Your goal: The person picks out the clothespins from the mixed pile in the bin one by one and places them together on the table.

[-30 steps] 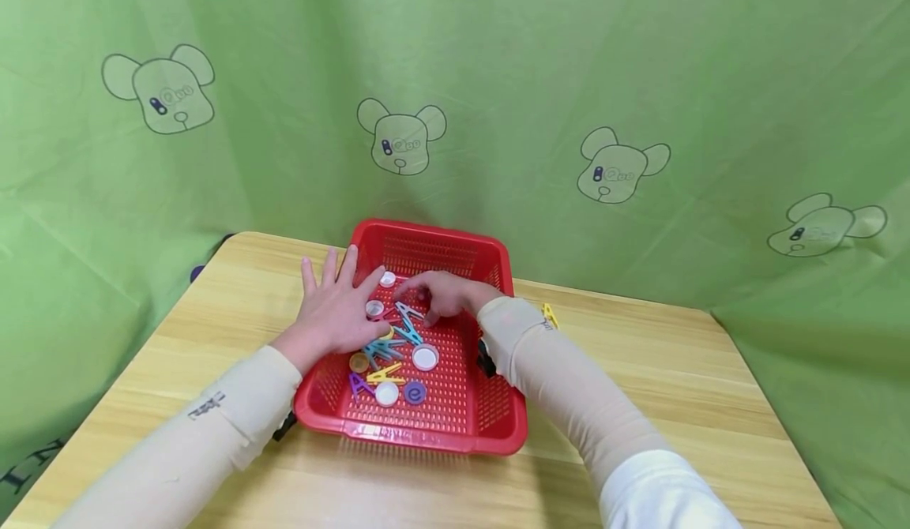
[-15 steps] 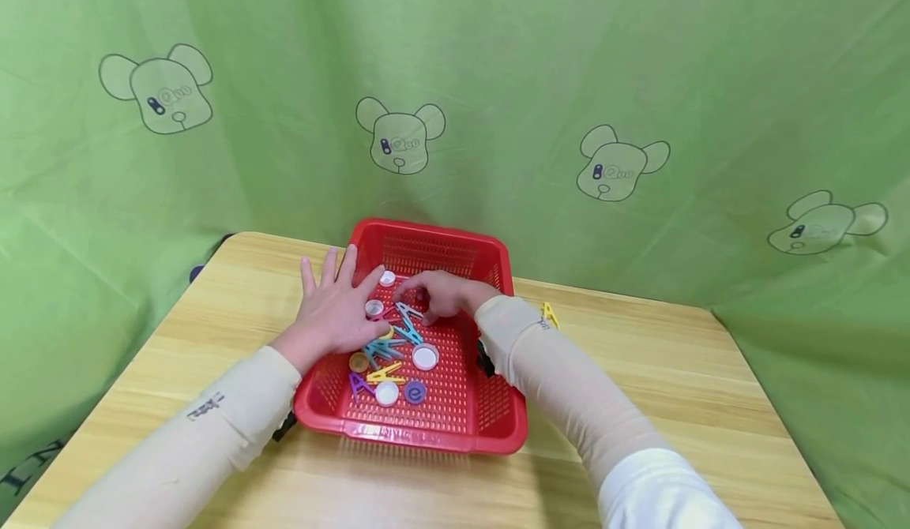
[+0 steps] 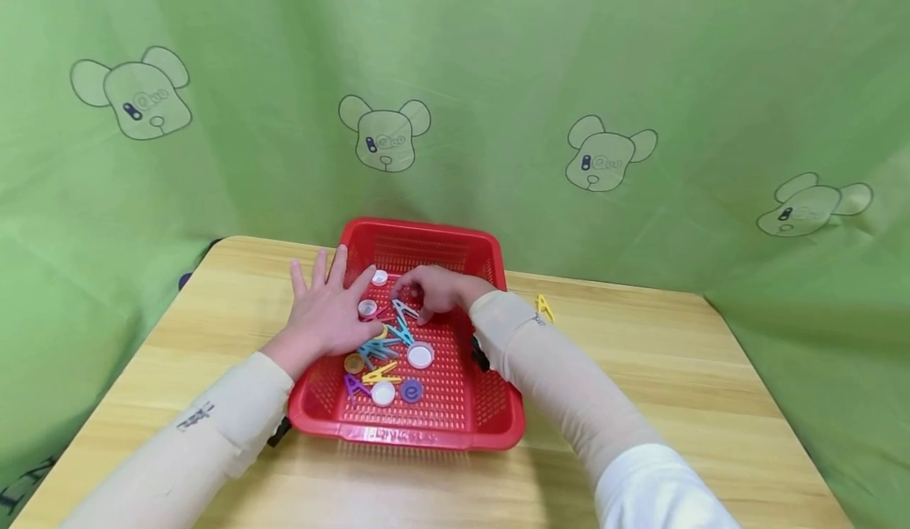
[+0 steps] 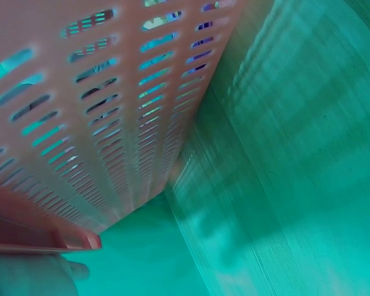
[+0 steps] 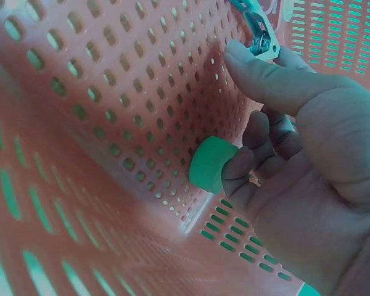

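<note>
A red plastic basket (image 3: 434, 439) stands on the wooden table with plastic clothespins and round caps inside. My left hand (image 3: 323, 316) rests spread over its left rim, fingers straight, thumb reaching inside beside a yellow cap (image 3: 381, 332). Inside the basket, my right hand (image 3: 437, 288) has curled fingers, with thumb and index finger at either side of a pale clothespin (image 3: 405, 310), seeming to pinch it. In the right wrist view that clothespin (image 5: 263, 43) sits at the thumb tip. A green-looking cap (image 5: 213, 165) lies against the curled little finger; the head view hides it.
Light-blue clothespins (image 3: 378, 346), a yellow clothespin (image 3: 381, 374), a purple clothespin (image 3: 355, 386), white caps (image 3: 382, 393) and a purple cap (image 3: 411, 391) lie in the basket. Another yellow clothespin (image 3: 543, 307) lies on the table (image 3: 640, 371) to the right. Green drapes (image 3: 483, 63) stand behind.
The head view has turned slightly, shifting the scene a little left. Both hands and the basket's contents keep their places relative to the basket.
</note>
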`<state>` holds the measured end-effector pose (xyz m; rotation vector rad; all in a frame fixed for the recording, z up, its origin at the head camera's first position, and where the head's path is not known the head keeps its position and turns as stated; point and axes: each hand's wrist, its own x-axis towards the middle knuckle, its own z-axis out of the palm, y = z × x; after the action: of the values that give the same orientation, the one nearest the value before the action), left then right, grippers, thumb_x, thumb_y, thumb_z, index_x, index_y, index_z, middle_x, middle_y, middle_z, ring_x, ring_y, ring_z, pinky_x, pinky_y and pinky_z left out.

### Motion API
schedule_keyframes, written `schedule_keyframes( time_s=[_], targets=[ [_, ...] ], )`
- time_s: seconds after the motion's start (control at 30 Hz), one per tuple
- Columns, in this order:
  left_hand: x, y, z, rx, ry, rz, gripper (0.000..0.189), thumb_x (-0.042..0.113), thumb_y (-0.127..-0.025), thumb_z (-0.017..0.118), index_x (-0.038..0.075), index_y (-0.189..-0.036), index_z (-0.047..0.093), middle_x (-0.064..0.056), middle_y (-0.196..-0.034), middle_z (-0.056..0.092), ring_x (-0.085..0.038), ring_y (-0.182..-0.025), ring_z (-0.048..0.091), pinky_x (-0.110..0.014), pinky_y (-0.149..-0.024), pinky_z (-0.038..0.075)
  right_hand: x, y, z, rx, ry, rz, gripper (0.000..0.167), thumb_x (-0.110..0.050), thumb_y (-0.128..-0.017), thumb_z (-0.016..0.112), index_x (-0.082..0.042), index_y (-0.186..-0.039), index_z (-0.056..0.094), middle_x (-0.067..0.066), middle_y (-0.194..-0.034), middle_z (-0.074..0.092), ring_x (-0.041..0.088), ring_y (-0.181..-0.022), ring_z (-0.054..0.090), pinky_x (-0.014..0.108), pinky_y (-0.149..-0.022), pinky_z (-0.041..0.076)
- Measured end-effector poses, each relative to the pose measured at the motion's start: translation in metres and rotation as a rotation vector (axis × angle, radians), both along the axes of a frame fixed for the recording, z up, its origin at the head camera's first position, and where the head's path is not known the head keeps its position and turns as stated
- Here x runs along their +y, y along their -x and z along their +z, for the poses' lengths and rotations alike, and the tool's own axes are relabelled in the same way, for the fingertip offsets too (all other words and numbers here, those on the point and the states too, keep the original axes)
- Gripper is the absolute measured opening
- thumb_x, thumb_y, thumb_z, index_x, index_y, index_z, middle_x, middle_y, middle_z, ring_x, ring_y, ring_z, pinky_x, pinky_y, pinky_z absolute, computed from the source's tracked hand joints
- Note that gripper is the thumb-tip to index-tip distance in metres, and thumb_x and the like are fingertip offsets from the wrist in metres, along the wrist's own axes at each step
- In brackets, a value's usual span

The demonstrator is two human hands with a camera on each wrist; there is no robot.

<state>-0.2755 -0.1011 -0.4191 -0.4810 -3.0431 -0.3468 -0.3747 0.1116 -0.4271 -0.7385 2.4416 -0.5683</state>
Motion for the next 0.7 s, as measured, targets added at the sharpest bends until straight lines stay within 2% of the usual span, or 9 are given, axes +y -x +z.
schedule_keyframes(
  time_s=[0.17,0.37,0.5,0.7],
  targets=[
    [0.000,0.001,0.000,0.004,0.004,0.002,0.092,0.063,-0.084,0.063,0.017,-0.158,0.033,-0.027,-0.163,-0.002,-0.048,-0.146,-0.012,-0.067,-0.102,-0.024,-0.001,-0.001,0.002,0.017,-0.005,-0.041,0.049,-0.002,-0.083,0.080,-0.025,-0.124,0.069,0.004,-0.111,0.060,0.020,-0.103,0.053,0.032,-0.087,0.050],
    [0.000,0.001,0.000,0.012,0.013,0.003,0.092,0.061,-0.083,0.065,0.018,-0.158,0.033,-0.027,-0.163,-0.001,-0.049,-0.145,-0.011,-0.070,-0.103,-0.020,-0.001,-0.003,0.005,0.047,0.029,-0.085,0.050,-0.003,-0.083,0.080,-0.023,-0.126,0.068,0.001,-0.110,0.062,0.019,-0.101,0.056,0.033,-0.084,0.053],
    [0.000,0.000,0.002,0.005,0.014,0.004,0.092,0.061,-0.084,0.065,0.018,-0.158,0.033,-0.027,-0.163,-0.001,-0.050,-0.145,-0.012,-0.070,-0.104,-0.019,-0.003,-0.002,0.009,0.074,0.036,-0.091,0.052,-0.003,-0.082,0.081,-0.022,-0.128,0.066,0.002,-0.111,0.062,0.019,-0.101,0.057,0.033,-0.085,0.054],
    [0.000,0.000,0.002,-0.021,-0.014,0.005,0.092,0.059,-0.083,0.066,0.017,-0.158,0.032,-0.026,-0.163,-0.003,-0.050,-0.145,-0.014,-0.068,-0.103,-0.021,-0.006,-0.003,0.012,0.062,0.065,-0.100,0.052,-0.004,-0.082,0.081,-0.020,-0.129,0.066,0.003,-0.117,0.062,0.020,-0.105,0.056,0.035,-0.086,0.054]
  ],
)
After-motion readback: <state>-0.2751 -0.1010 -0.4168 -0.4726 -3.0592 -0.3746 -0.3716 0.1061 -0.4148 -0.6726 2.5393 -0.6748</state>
